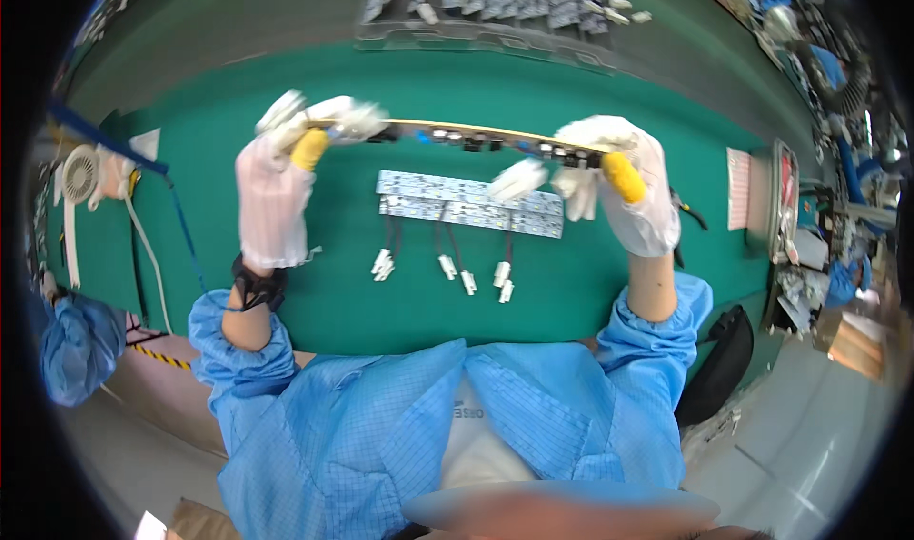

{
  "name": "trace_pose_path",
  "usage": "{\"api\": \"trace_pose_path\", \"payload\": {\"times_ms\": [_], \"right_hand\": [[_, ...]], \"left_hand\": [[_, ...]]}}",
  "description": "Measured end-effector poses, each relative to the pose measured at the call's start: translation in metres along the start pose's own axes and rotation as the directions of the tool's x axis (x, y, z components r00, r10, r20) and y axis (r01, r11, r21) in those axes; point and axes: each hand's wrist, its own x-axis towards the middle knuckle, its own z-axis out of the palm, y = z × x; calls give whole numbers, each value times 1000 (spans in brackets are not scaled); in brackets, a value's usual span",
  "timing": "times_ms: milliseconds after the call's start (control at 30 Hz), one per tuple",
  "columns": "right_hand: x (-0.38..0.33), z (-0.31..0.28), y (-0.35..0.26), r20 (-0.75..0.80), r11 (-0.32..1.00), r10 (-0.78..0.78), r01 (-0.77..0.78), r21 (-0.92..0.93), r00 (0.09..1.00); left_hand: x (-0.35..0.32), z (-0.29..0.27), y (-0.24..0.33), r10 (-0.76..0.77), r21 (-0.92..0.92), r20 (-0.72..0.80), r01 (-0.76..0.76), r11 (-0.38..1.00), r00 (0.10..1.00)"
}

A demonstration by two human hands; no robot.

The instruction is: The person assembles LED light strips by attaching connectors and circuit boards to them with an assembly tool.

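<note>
Both hands wear white gloves with yellow thumb covers. A long narrow circuit board strip (466, 140), turned edge-on with its components facing me, spans between them above the mat. My left hand (284, 164) grips its left end, thumb in front. At the other end my right hand (628, 173) pinches it the same way. Blurred white connectors (519, 179) hang beside each hand. Beneath the strip, joined white circuit boards (452, 193) lie flat on the green mat (343, 311). Dark wires run from them toward me, ending in several white plugs (447, 267).
Beyond the mat stands a clear tray (486, 37) of similar boards. Pliers (692, 214) lie by my right wrist. A black strap (259, 286) with a blue cord (187, 232) circles my left wrist. A small fan (80, 174) stands left; a black bag (722, 369) sits right.
</note>
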Motion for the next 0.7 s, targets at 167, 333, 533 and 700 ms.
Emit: {"api": "trace_pose_path", "payload": {"times_ms": [167,333,533,700], "right_hand": [[7,-7,19,56,970,-58,43,238,997],[10,-13,14,35,982,87,-92,162,996],[6,-4,0,-39,995,29,-25,97,999],[12,0,10,66,987,40,-50,155,997]], "left_hand": [[6,11,37,-244,-292,34,243,925,969],[7,4,23,-134,-275,157,174,945,978],[9,16,41,-159,-767,350,380,517,923],[24,-8,-12,-307,-677,-166,119,727,937]]}}
